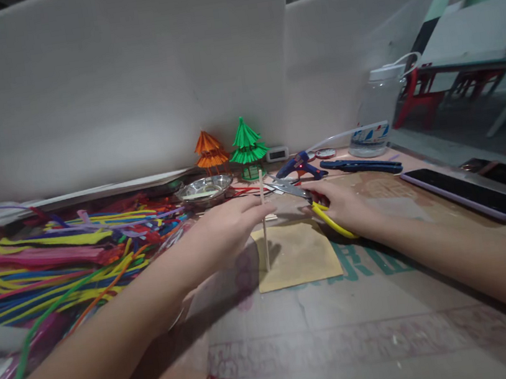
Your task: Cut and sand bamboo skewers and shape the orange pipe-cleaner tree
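1. Now, centre stage, a pale thin stick (266, 238) rises nearly upright, its long axis leaning a touch to the right at the top; its foot seems to meet a square yellowish board (304, 251) close to the left edge.
2. Right beside it comes the left hand (232, 220), clearly the nearer of the two: fingers stretched at the upper half, the stick crossing in front of them. Pinched, or merely alongside? I cannot tell.
3. Over to the right, the right hand (342, 205) has its fingers wrapped around a yellow-handled tool (322, 214), pliers or scissors. Its metal end points left and away, toward the stick's top, so the stick lies left of that grip; whether they touch is unclear.
4. Behind, a glue gun (294, 165) shows a red light, with a shiny bowl (227, 188) to the left and two little trees, an orange tree (208, 148) and a green tree (246, 143).
5. Further out, colourful craft strips (50, 255) sprawl left; a phone (465, 191) and a bottle (371, 113) hold the right.
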A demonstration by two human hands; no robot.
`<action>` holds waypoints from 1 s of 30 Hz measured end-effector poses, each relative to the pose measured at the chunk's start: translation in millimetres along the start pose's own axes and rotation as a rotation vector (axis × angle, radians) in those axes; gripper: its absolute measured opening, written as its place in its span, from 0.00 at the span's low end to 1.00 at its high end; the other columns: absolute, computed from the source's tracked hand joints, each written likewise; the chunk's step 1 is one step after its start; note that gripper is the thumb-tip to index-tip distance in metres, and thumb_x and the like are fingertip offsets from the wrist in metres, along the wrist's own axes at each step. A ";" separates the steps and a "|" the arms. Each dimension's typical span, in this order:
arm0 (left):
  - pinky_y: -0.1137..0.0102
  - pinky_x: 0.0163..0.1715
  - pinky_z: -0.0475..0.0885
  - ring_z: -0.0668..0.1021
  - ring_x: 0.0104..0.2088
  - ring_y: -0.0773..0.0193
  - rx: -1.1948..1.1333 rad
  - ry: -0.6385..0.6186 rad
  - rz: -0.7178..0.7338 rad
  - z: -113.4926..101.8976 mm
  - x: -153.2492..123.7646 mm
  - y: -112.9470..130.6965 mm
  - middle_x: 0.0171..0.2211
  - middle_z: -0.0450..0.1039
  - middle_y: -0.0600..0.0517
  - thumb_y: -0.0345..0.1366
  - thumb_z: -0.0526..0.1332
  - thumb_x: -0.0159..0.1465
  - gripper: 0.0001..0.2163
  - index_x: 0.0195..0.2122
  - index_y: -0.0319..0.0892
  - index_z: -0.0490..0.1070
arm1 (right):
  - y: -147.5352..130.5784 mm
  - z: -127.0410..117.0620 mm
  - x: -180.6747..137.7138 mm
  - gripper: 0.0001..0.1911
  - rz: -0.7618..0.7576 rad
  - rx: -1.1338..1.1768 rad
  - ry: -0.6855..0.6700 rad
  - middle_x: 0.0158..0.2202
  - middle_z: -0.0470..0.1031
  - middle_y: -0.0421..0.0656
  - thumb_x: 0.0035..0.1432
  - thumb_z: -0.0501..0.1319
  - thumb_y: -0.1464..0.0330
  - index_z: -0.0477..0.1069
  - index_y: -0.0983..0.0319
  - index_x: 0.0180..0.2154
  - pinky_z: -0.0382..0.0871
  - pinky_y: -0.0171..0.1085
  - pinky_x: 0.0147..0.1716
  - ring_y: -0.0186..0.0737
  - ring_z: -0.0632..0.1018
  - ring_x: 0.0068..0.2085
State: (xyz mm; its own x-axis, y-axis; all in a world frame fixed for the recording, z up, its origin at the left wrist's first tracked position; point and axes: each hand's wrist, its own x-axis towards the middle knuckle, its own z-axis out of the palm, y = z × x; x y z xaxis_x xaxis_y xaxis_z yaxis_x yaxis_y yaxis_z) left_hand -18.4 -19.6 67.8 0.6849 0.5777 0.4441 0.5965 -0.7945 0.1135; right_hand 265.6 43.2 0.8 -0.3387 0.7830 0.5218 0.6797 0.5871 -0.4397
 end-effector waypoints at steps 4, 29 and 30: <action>0.58 0.49 0.69 0.75 0.41 0.53 0.163 0.004 -0.002 -11.2 -0.6 -10.9 0.35 0.75 0.46 0.26 0.57 0.65 0.12 0.42 0.46 0.78 | -4.6 -3.4 -1.4 0.25 0.034 -0.015 0.003 0.35 0.75 0.45 0.57 0.64 0.59 0.74 0.63 0.53 0.67 0.39 0.32 0.42 0.73 0.32; 0.61 0.43 0.72 0.80 0.43 0.50 -0.096 -0.035 -0.250 54.2 -6.2 13.4 0.43 0.79 0.44 0.38 0.52 0.71 0.13 0.49 0.44 0.73 | -69.3 -16.4 -34.8 0.07 -0.001 0.562 0.087 0.31 0.65 0.36 0.64 0.59 0.66 0.64 0.53 0.44 0.68 0.37 0.27 0.35 0.69 0.27; 0.62 0.41 0.72 0.80 0.42 0.51 -0.098 -0.036 -0.244 55.1 -5.2 16.1 0.42 0.80 0.45 0.38 0.53 0.71 0.12 0.48 0.45 0.74 | -69.4 -13.7 -36.2 0.08 -0.009 0.539 0.066 0.31 0.65 0.37 0.64 0.58 0.67 0.65 0.54 0.45 0.68 0.37 0.28 0.35 0.70 0.28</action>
State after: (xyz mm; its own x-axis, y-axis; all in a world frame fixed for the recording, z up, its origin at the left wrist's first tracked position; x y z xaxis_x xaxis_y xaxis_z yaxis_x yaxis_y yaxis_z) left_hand 10.7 -25.1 18.3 0.5412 0.7595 0.3610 0.7037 -0.6440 0.3000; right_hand 239.6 -28.8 22.5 -0.2895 0.7731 0.5643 0.2414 0.6295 -0.7386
